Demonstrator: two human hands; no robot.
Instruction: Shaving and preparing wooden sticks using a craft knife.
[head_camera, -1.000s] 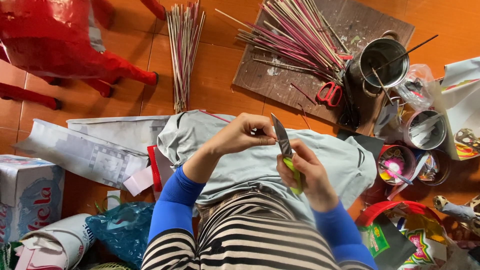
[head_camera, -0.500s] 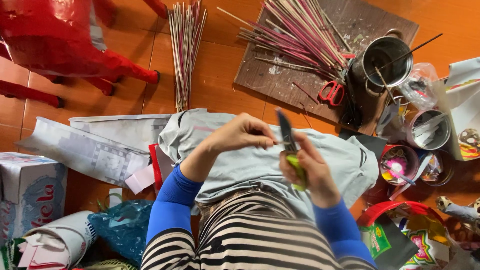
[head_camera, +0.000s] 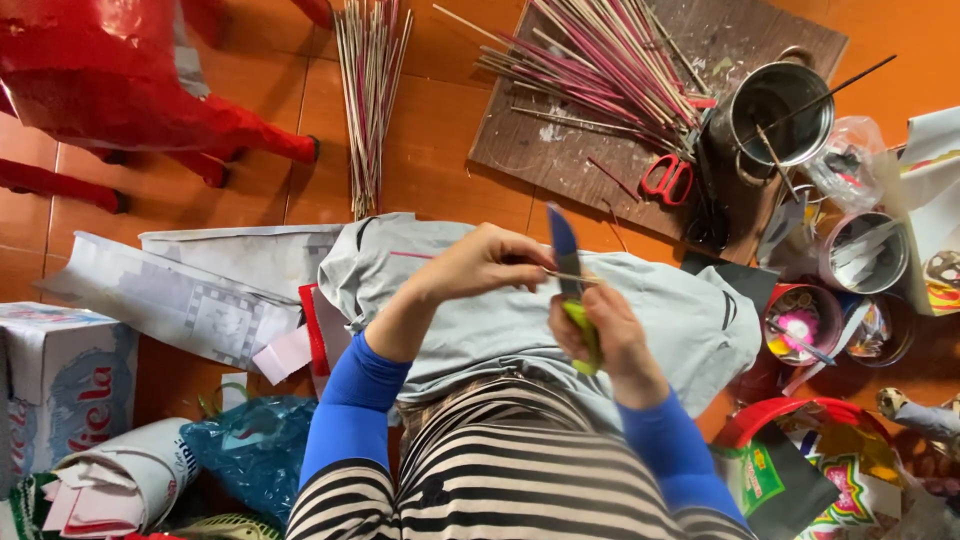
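Observation:
My right hand grips a knife by its green handle, the blade pointing up and away from me. My left hand pinches a thin stick and holds it across the blade. Both hands work above a grey cloth spread over my lap, with striped fabric below it. Blue sleeves cover both forearms.
A wooden board carries a heap of pink-tipped sticks and red scissors. Plain sticks lie on the orange floor. Metal pots, paint tins, newspapers, a carton and a red figure surround me.
The knife and both hands have shifted slightly; the blade stands a little more upright against the stick. Nothing else has moved.

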